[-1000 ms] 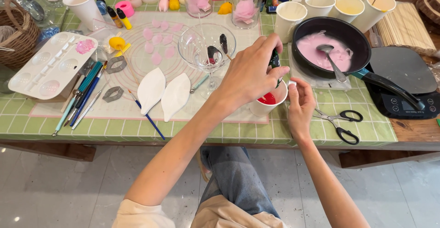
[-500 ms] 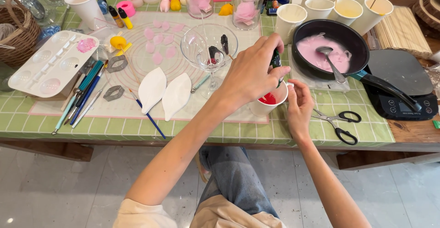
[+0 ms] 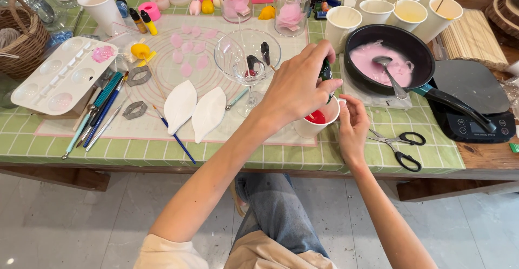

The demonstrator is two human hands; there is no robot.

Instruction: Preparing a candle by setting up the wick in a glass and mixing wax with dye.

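Table (image 3: 162,150) with a green checked cloth carries everything, and the white paper cup (image 3: 319,122) of red liquid is the landmark here, standing close to the table's near edge. Beyond the cup to the right sits the black pan (image 3: 389,58) of pink mix with a spoon in it; beyond it to the left stands a wide stemmed glass (image 3: 247,58). Scissors (image 3: 397,144) lie right of the cup. The left hand (image 3: 294,88) is over the cup, fingers pinched around a small dark dropper bottle (image 3: 325,71) tipped toward the red liquid. The right hand (image 3: 352,128) steadies the cup's right side, fingers curled lightly against it. A hard squeeze could overdose the colour; a nudge could tip the cup off the near edge, and the left elbow could catch the glass stem
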